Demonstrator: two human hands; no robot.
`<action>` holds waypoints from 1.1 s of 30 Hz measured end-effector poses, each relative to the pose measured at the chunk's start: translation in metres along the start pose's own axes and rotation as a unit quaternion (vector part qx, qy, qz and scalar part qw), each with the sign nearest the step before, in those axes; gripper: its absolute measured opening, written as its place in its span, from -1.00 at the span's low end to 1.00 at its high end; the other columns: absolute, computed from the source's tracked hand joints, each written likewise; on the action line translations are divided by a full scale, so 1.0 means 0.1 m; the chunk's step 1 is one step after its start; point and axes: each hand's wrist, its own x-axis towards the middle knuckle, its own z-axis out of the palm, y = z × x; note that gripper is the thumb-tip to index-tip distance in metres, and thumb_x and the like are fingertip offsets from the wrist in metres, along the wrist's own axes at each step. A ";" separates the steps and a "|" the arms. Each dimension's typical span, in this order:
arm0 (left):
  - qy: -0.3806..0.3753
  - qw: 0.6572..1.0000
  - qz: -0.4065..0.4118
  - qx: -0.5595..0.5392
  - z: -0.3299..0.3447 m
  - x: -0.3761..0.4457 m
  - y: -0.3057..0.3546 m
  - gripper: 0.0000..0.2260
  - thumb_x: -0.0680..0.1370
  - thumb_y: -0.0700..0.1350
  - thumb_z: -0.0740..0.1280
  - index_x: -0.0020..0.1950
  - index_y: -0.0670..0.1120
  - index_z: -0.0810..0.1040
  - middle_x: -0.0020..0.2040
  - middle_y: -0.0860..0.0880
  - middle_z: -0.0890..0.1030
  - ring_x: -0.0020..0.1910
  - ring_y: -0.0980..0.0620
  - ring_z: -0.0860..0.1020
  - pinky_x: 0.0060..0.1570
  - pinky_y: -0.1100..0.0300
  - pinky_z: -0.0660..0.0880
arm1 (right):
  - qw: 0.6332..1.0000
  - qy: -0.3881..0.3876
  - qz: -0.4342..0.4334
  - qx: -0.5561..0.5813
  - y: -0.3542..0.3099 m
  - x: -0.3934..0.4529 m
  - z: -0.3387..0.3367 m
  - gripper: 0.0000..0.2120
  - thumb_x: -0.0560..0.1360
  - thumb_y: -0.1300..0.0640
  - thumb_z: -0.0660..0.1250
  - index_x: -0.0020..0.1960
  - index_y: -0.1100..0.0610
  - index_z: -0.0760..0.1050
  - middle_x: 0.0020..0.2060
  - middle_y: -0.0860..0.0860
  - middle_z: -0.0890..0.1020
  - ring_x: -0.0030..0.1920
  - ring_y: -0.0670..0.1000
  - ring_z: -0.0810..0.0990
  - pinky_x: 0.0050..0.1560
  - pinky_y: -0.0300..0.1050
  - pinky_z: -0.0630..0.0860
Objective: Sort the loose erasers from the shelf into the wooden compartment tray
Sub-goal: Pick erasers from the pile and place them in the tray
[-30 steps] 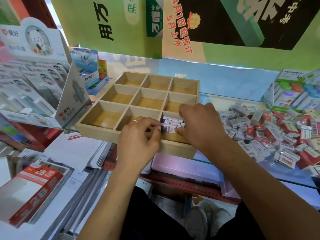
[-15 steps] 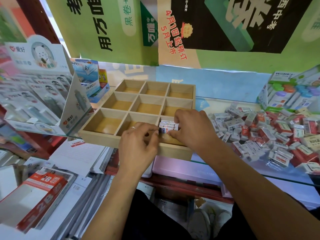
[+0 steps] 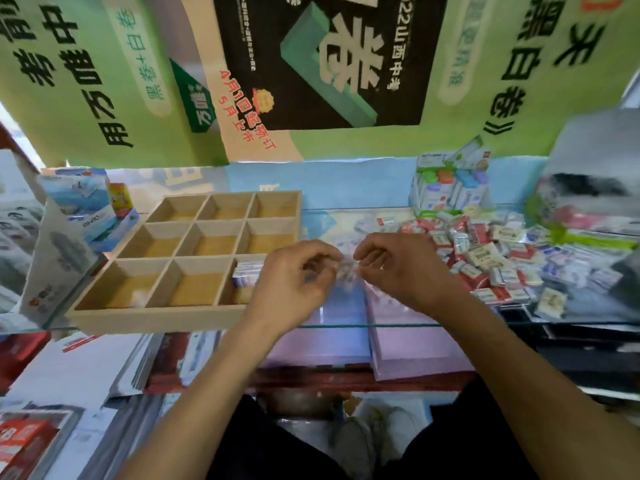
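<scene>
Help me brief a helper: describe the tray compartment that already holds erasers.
Find the wooden compartment tray on the glass shelf, left of the loose eraser pile. Take its nearest row, rightmost cell: the erasers sit there, just beside the left hand. Every other cell shows bare wood.

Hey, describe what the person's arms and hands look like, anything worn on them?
Both forearms are bare, with no sleeves in view. No watch or bracelet shows on either wrist. The left hand and right hand are ungloved. The picture is too blurred to tell whether any ring is worn.
</scene>
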 end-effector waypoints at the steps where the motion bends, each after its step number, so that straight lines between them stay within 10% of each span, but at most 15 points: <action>1: -0.026 1.000 0.007 -0.004 0.10 0.09 0.06 -0.79 0.45 -0.33 0.38 -0.07 -0.05 0.67 -0.18 0.12 0.66 -0.17 0.21 0.60 -0.12 0.46 0.45 | 1.000 0.014 0.014 0.003 0.10 -0.09 -0.11 -0.89 0.41 0.25 0.45 -0.08 0.11 0.63 -0.25 -0.04 0.65 -0.23 -0.09 0.59 -0.20 -0.44 0.43; 18: -0.302 0.921 0.194 0.152 2.21 1.35 1.14 -0.83 0.51 -0.15 0.33 0.05 -0.01 0.65 0.01 0.01 0.65 -0.02 0.04 0.58 0.00 0.09 0.53 | 0.902 0.268 0.335 -0.043 1.81 -1.34 -1.35 -0.91 0.51 0.19 0.34 -0.14 0.20 0.55 -0.21 0.09 0.63 -0.18 0.10 0.59 -0.21 -0.08 0.47; 26: -0.374 0.852 0.255 0.264 2.86 1.52 1.47 -0.65 0.49 -0.16 0.35 0.28 0.00 0.50 0.22 -0.06 0.53 0.18 -0.08 0.50 0.10 -0.01 0.50 | 0.926 0.180 0.301 -0.135 2.17 -1.30 -1.33 -0.47 0.41 0.33 0.29 0.38 0.15 0.42 0.30 0.10 0.51 0.27 0.22 0.45 0.28 0.11 0.38; 33: -0.377 0.815 0.303 0.319 2.99 1.56 1.45 -0.71 0.51 -0.14 0.34 0.23 -0.07 0.50 0.12 -0.12 0.50 0.10 -0.11 0.48 0.04 -0.02 0.49 | 0.905 0.161 0.337 -0.202 2.15 -1.35 -1.41 -0.63 0.54 0.14 0.27 0.34 0.08 0.44 0.29 0.05 0.42 0.24 0.17 0.31 0.21 0.07 0.40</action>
